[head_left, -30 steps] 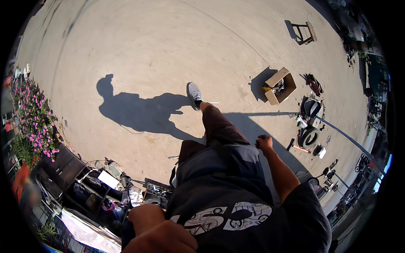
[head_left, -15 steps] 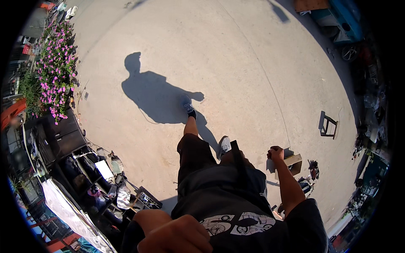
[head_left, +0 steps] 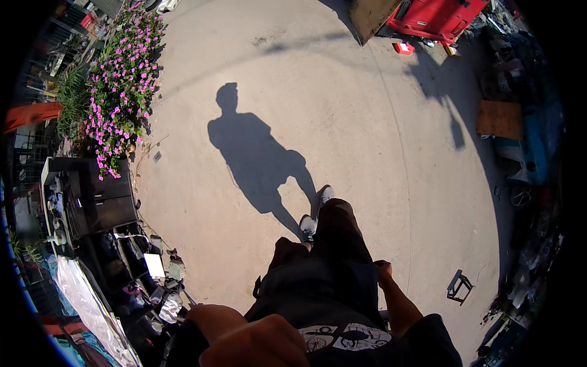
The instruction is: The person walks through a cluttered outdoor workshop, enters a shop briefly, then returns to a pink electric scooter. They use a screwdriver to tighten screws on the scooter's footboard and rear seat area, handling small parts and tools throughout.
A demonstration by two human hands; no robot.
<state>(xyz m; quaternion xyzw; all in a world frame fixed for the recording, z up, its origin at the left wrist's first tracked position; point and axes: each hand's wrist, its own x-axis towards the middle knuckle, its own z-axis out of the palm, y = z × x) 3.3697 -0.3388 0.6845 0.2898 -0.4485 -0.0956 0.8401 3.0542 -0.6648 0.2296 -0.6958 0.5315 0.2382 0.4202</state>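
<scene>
My left hand (head_left: pixel 260 344) is a closed fist, held up close in front of my chest at the bottom of the view. Its palm side is hidden, so what it holds, if anything, cannot be seen. My right hand (head_left: pixel 384 270) hangs low beside my right thigh with its fingers curled in, and nothing shows in them. Below me my two shoes, the front one (head_left: pixel 326 194) and the other (head_left: pixel 307 226), stand on the concrete ground (head_left: pixel 342 134). Neither hand touches any object that I can see.
Pink flowers (head_left: pixel 122 85) and a black cabinet (head_left: pixel 110 199) line the left, with clutter below. A small dark stool frame (head_left: pixel 459 287) stands on the right. Ahead right are a red machine (head_left: pixel 428 18) and a brown board (head_left: pixel 499 119). My shadow (head_left: pixel 254 150) falls ahead.
I have walked forward: the stool frame has slid nearer, and the red machine has come into view. My right hand has swung back toward my thigh. The left fist has barely moved.
</scene>
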